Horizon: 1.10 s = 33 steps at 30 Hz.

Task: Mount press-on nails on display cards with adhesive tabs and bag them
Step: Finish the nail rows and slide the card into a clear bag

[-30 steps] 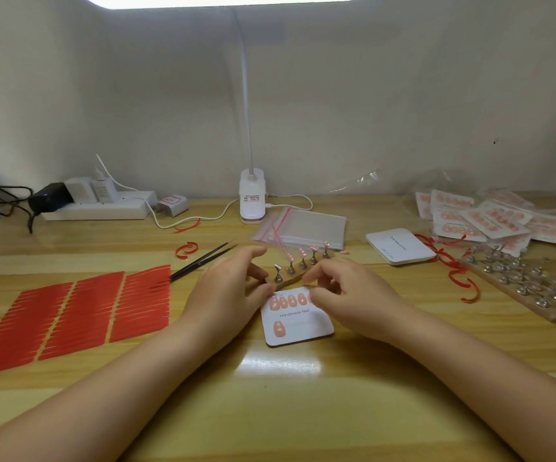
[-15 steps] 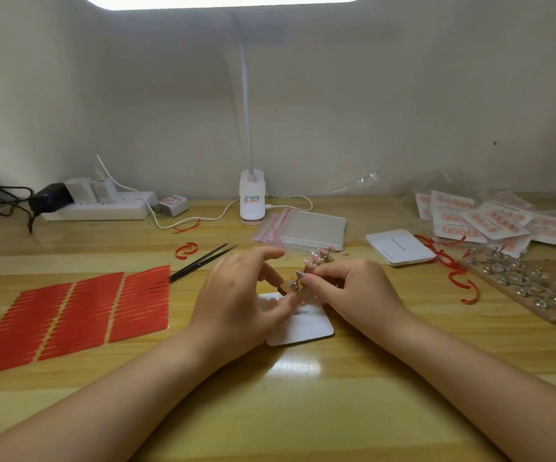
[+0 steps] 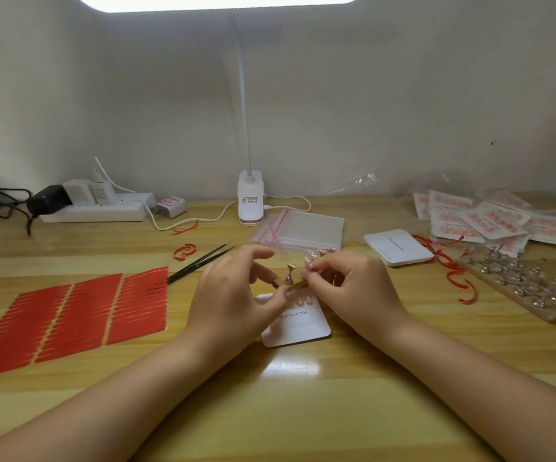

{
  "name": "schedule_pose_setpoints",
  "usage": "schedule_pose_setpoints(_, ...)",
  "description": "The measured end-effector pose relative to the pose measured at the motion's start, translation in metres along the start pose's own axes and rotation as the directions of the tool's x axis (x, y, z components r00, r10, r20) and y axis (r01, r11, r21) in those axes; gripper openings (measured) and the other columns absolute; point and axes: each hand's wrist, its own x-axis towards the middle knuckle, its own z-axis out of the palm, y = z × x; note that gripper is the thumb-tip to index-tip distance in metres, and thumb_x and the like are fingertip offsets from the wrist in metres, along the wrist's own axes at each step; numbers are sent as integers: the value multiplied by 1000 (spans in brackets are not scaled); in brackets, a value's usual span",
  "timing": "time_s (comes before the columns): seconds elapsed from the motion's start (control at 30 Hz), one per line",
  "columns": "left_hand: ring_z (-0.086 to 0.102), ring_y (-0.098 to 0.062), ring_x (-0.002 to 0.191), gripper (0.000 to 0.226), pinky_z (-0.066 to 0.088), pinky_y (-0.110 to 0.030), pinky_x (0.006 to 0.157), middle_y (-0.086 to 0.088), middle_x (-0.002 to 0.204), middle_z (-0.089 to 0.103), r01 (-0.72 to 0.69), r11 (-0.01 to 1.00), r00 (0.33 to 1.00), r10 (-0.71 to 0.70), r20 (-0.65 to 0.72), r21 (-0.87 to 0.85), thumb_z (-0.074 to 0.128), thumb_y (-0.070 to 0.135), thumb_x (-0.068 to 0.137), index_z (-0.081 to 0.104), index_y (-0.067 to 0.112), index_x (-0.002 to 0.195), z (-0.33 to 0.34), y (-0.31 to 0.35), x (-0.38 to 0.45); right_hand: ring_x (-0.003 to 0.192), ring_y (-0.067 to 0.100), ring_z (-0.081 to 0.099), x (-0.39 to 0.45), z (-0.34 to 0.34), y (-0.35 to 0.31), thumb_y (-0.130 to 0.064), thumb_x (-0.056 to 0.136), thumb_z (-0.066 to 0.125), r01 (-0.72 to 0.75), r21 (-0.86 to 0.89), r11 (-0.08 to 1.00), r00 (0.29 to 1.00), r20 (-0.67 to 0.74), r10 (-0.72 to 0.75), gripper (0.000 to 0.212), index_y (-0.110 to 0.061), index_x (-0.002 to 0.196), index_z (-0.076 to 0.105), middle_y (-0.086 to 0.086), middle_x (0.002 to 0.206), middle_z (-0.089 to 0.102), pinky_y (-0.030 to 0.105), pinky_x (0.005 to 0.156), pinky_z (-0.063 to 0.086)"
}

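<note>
Lifted clear of the white square display card [image 3: 298,323] since half a second ago: thin wooden strip of small metal nail stands [image 3: 289,277], raised between both hands. Left hand [image 3: 233,301] pinching strip's near end, remaining fingers loosely curled. Right hand [image 3: 353,285] pinching a pale press-on nail [image 3: 308,261] at a stand top. Step judged: detaching nail for mounting. Next calls for clean pull-off and placement beside coral nails already on card, flat on wooden table [image 3: 286,411].
</note>
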Motion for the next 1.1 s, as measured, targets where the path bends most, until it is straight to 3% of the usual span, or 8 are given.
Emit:
schedule_pose_setpoints(0.1,55,-6,87,40,42,-35,87,18,89,66,74,996,997,-74,-8,46,74,26,82,55,25,116,-1,-9,5,58,12,58,-1,0,-2,-18,85,71,-25,42,999,1000,15,25,5,-16,83,75,-7,66,67,35,59,51)
schedule_pose_setpoints(0.23,61,-8,101,37,48,-41,92,18,97,66,245,969,968,-246,59,19,69,25,88,53,27,121,-1,-22,12,56,5,55,-1,1,-4,-14,83,70,-68,89,994,998,1,68,4,-15,79,70,-12,64,63,16,54,43)
schedule_pose_setpoints(0.37,58,-12,114,46,44,-41,99,14,111,68,281,958,948,-287,135,62,63,25,93,48,25,136,3,-25,12,61,9,64,-2,2,-7,-9,81,70,-113,169,979,993,36,109,6,-14,81,71,-5,67,68,25,59,54)
schedule_pose_setpoints(0.43,56,-14,118,49,43,-39,100,10,119,66,246,966,964,-252,82,72,60,26,94,45,22,140,2,-22,11,63,10,66,-2,2,-7,-8,81,71,-157,219,963,987,57,148,8,-16,82,72,-3,67,70,29,61,57)
schedule_pose_setpoints(0.53,57,-15,111,45,42,-39,96,9,115,67,60,998,997,-59,-41,21,65,25,91,53,19,134,0,-12,8,62,5,65,-2,3,-4,-9,81,73,-165,230,959,986,47,158,11,-20,84,75,-5,67,70,20,60,54)
schedule_pose_setpoints(0.67,63,-16,104,51,47,-41,92,9,109,69,-135,988,991,136,16,-75,68,33,83,57,14,129,2,4,-1,65,5,65,-3,4,-5,-11,82,75,-133,234,963,991,47,125,8,-17,87,77,-6,70,71,17,62,51)
schedule_pose_setpoints(1.0,66,-20,95,43,51,-49,83,6,101,71,-190,977,981,186,-48,-97,66,35,85,62,11,121,-1,3,0,68,4,63,-5,4,-10,-8,80,76,42,160,986,998,34,-48,12,-19,85,77,-12,74,70,15,61,48)
schedule_pose_setpoints(1.1,67,-19,93,39,50,-49,83,6,99,72,-176,980,983,172,-57,-90,75,21,84,62,9,119,0,2,0,66,4,61,-5,5,-10,-7,81,76,98,140,985,994,33,-104,11,-17,86,76,-10,73,70,16,61,47)
